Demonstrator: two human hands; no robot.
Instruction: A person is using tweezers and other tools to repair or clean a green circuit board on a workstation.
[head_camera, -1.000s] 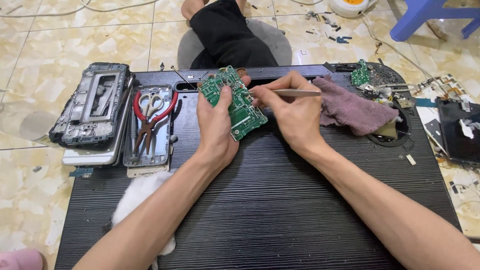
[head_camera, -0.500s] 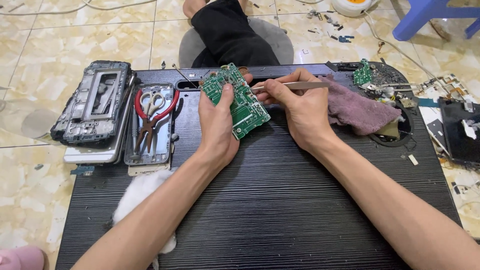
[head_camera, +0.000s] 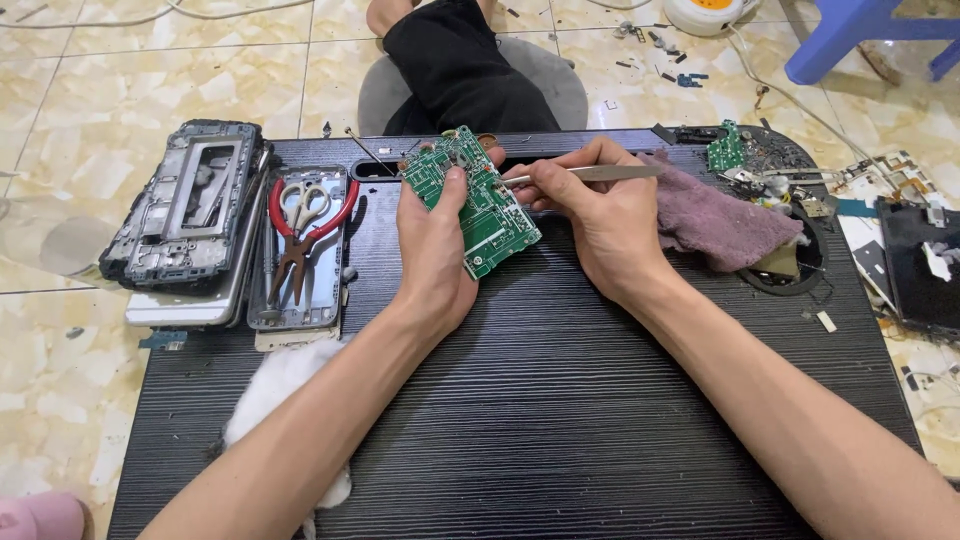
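My left hand (head_camera: 432, 250) grips a green circuit board (head_camera: 478, 203) from below, thumb on its face, holding it tilted above the black ribbed work board (head_camera: 560, 400). My right hand (head_camera: 590, 215) pinches metal tweezers (head_camera: 590, 174), whose tip touches the circuit board's upper right edge. Both forearms rest over the black board.
A purple cloth (head_camera: 720, 220) lies right of my right hand. At the left sit a grey phone frame (head_camera: 190, 205) and a tray with red-handled pliers (head_camera: 300, 240) and scissors. White cotton (head_camera: 285, 385) lies by my left forearm. A small green board (head_camera: 726, 148) and loose parts clutter the right.
Both hands and the circuit board have shifted slightly; the tweezers' tip has stayed at the board's upper edge while my right hand has drawn a little closer to it.
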